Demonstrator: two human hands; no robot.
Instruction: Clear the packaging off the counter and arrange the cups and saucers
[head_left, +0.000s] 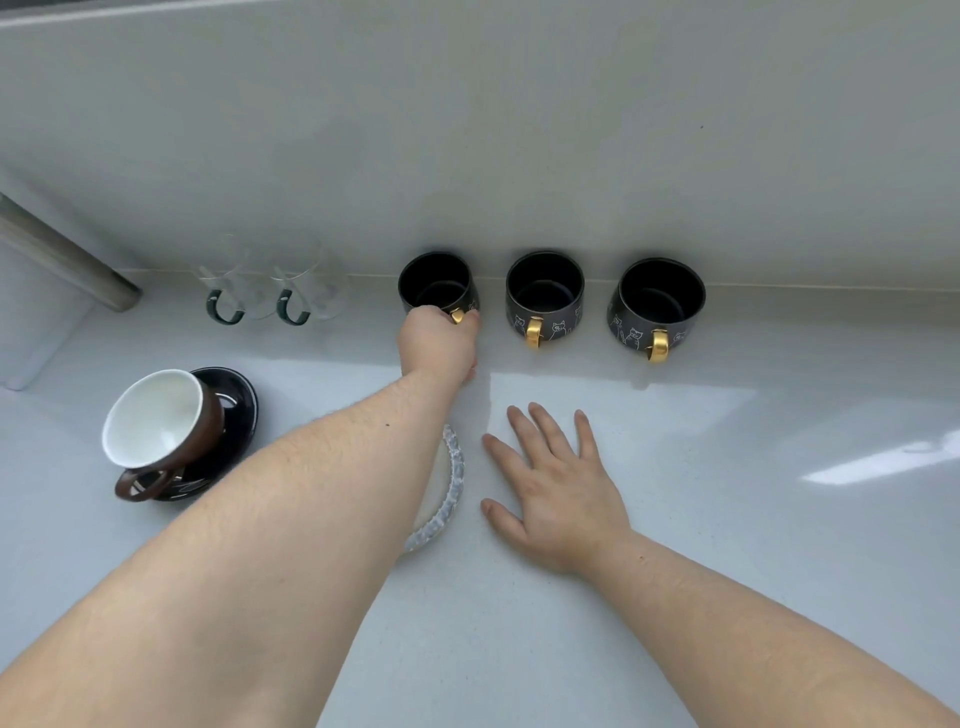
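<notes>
Left hand (440, 347) grips leftmost black cup (436, 283).

head view | worn high, faces forward-down | close over counter (727, 519) | back wall (467, 130) ahead

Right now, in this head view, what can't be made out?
- Saucer: mostly hidden beneath the left forearm; only its patterned rim shows.
- Left hand fingers: hidden behind the hand at the left mug handle.
- Glass cups: transparent; rims barely visible.
- Metal bar: cut off by the left edge.
</notes>
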